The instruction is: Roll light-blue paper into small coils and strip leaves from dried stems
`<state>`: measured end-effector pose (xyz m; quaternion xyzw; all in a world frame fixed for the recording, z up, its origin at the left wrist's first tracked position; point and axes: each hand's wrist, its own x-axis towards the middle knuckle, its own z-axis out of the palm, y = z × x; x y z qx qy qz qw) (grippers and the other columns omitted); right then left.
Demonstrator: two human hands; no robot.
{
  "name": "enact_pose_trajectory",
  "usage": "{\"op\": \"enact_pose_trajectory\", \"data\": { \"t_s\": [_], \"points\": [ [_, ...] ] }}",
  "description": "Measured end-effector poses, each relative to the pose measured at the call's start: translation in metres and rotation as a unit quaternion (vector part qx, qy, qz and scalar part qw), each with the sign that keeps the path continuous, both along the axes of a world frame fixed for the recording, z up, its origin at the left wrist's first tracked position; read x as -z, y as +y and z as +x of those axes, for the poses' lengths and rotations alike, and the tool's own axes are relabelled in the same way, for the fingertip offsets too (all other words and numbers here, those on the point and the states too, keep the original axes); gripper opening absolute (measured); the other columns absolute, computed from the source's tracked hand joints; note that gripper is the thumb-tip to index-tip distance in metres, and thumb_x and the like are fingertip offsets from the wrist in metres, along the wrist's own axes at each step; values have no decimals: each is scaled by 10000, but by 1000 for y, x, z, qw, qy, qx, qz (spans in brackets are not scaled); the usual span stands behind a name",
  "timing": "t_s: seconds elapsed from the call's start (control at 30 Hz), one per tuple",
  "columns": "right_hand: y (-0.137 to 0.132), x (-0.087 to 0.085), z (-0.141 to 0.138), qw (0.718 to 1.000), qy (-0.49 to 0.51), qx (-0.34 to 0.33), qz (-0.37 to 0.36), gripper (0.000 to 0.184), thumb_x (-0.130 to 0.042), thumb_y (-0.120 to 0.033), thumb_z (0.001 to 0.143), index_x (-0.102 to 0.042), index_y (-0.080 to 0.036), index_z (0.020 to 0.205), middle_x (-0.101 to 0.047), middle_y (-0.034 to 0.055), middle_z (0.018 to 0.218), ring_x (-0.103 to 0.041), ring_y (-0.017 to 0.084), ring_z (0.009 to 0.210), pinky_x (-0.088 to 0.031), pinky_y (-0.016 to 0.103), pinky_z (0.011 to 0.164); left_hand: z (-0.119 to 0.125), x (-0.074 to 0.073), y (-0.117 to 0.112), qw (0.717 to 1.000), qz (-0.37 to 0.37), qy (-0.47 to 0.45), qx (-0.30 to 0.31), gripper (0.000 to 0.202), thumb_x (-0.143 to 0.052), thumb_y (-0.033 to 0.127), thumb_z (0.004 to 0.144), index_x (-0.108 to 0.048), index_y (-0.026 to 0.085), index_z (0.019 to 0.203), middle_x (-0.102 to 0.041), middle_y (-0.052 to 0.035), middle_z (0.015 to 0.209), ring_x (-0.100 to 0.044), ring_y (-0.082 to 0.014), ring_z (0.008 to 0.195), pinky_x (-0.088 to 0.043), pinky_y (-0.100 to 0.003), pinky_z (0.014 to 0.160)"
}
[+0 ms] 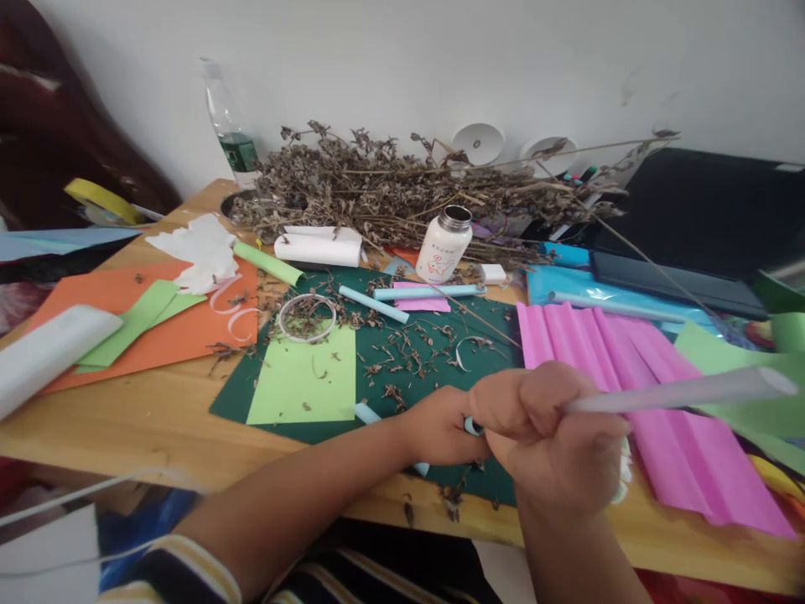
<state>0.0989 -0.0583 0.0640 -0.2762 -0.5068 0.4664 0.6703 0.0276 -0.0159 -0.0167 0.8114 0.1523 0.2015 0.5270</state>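
Note:
My right hand (557,436) is a closed fist around a long, pale rolled paper tube (685,392) that points out to the right over the pink pleated paper (635,394). My left hand (440,428) sits just left of the fist, fingers curled on a light blue rolled paper tube (368,413) whose ends poke out on either side of the hand. Both hands hover over the front edge of the dark green cutting mat (402,369), which is littered with dried plant bits.
A light green sheet (305,382) and a tape ring (307,317) lie on the mat, with more blue tubes (428,292) behind. A white bottle (444,245) stands by a heap of dried branches (402,189). Orange paper (157,327) lies left, a black laptop (698,218) at the back right.

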Motion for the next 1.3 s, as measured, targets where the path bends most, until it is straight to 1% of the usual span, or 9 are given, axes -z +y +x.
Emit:
{"op": "enact_pose_trajectory", "data": {
  "t_s": [0.1, 0.23, 0.43, 0.53, 0.63, 0.83, 1.0, 1.17, 1.3],
  "points": [
    [-1, 6, 4, 1000, -7, -2, -8, 361, -434, -424, 763, -304, -184, 526, -206, -59, 466, -210, 58, 390, -158, 222, 373, -1, -3, -1, 1000, 15, 14, -9, 134, -512, 168, 685, -567, 105, 788, -592, -8, 791, -527, -134, 809, -414, -203, 727],
    [-3, 12, 5, 1000, -31, 0, 4, 332, -421, -367, 777, -317, -181, 522, -217, -52, 473, -235, 67, 407, -174, 230, 389, 0, 2, -2, 999, 28, 26, 0, 111, -517, 203, 690, -566, 113, 732, -593, 3, 779, -534, -114, 749, -420, -192, 704],
    [-2, 12, 4, 999, -41, -23, 13, 329, -402, -365, 783, -319, -180, 524, -227, -50, 470, -241, 68, 403, -185, 233, 393, 1, 5, 0, 999, 21, 30, -4, 127, -518, 196, 693, -557, 118, 785, -584, 10, 823, -521, -106, 777, -417, -182, 702],
    [-2, 12, 3, 998, -52, -23, 13, 317, -406, -349, 783, -321, -182, 528, -220, -49, 474, -237, 71, 406, -182, 237, 393, 1, 6, 0, 999, 23, 23, -3, 97, -520, 197, 693, -552, 124, 749, -573, 21, 788, -511, -97, 754, -413, -175, 694],
    [-3, 13, 3, 998, -53, -14, 16, 325, -406, -371, 784, -318, -187, 531, -204, -50, 482, -234, 75, 406, -177, 240, 394, 3, 11, 0, 999, 32, 10, 8, 99, -510, 217, 708, -539, 123, 722, -561, 19, 763, -504, -90, 731, -408, -172, 691],
    [-4, 18, 3, 998, -58, 8, 26, 343, -427, -423, 767, -326, -190, 536, -207, -52, 484, -242, 76, 405, -188, 247, 403, 5, 20, 3, 999, 43, -6, 28, 109, -500, 217, 721, -529, 132, 783, -571, -1, 842, -508, -104, 775, -409, -190, 711],
    [-6, 17, 3, 998, -55, 16, 10, 393, -418, -471, 755, -299, -185, 515, -204, -54, 479, -242, 72, 404, -182, 237, 397, 2, 10, 4, 998, 42, 1, 43, 73, -514, 168, 693, -538, 141, 756, -579, 13, 806, -514, -100, 761, -408, -184, 708],
    [-4, 19, 3, 999, -34, 14, 11, 330, -421, -391, 778, -334, -182, 538, -218, -56, 483, -251, 67, 414, -197, 229, 409, -5, -4, 3, 1000, 17, 13, 10, 80, -542, 171, 661, -550, 128, 727, -578, 2, 777, -513, -131, 787, -407, -217, 725],
    [-18, 5, 11, 998, -7, 61, 15, 431, -365, -482, 773, -236, -176, 500, -182, -60, 450, -218, 64, 392, -215, 226, 402, -6, -8, 5, 999, 29, -9, 37, 53, -506, 167, 669, -523, 129, 702, -535, 19, 656, -491, -92, 655, -397, -180, 627]
  ]
}}
